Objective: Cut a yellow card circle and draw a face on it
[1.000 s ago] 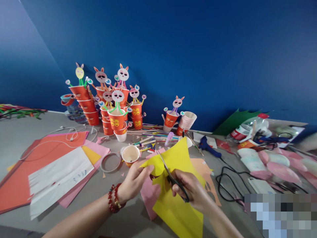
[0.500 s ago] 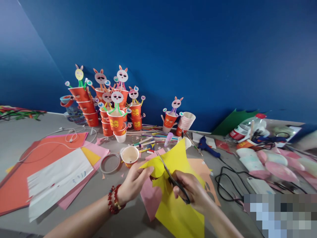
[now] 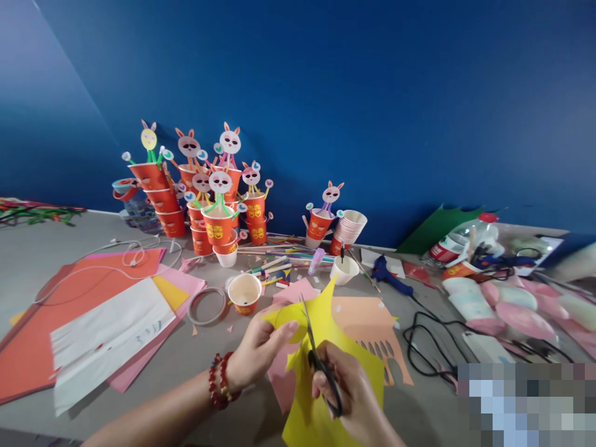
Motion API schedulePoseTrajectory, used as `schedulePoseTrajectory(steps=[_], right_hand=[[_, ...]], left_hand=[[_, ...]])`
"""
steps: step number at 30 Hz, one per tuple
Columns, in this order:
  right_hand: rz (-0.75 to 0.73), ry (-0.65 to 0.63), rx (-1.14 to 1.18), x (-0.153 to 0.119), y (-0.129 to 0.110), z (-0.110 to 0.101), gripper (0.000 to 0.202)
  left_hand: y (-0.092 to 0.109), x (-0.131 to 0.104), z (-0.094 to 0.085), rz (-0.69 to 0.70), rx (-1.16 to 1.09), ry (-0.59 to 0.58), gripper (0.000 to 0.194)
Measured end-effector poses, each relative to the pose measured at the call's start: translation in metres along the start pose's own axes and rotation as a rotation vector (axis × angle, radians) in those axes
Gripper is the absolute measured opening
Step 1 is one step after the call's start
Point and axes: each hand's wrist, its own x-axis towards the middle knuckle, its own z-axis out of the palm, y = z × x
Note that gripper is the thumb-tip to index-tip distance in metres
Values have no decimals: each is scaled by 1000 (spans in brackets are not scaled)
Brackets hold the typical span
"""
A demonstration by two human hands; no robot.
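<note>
Near the front of the table, my left hand [image 3: 261,347] pinches the upper left part of a yellow paper sheet [image 3: 335,354], thumb on top, beside a drawn round outline. A red bead bracelet [image 3: 221,382] circles that wrist. My right hand [image 3: 347,388] grips black-handled scissors [image 3: 326,375] by the loops. Their blades lie across the yellow sheet just right of my left thumb, by a curved cut edge. Beneath the sheet are pink paper [image 3: 282,379] and a peach sheet [image 3: 363,313] with oval holes cut in it.
Red paper cups with rabbit faces [image 3: 218,217] stand stacked at the back. A roll of tape [image 3: 207,305] and an open paper cup [image 3: 244,292] sit left of centre. A blue glue gun [image 3: 391,276] with a black cord [image 3: 421,347] lies right. Coloured sheets [image 3: 100,292] cover the left.
The scissors and my right hand have shifted slightly left and down. The yellow sheet has turned and dropped, showing more of the peach sheet and the white cup behind it.
</note>
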Motion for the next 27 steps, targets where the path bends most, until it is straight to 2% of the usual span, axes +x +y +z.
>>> schedulePoseTrajectory(steps=[6,11,14,20,27], right_hand=[[-1,-92,28,-2,14,-3,62],[-117,-112,-135,4,7,-14,59],[-145,-137,-190,8,4,-20,60],[-151,-205,-239,12,0,-29,60],[-155,-217,-216,15,-2,-28,64]], left_hand=[[-2,-1,-1,29,109,31,30],[2,-2,0,-23,86,-1,32],[2,-2,0,-9,101,-6,33],[3,1,-3,35,144,-28,34],[0,2,-6,26,140,-34,35]])
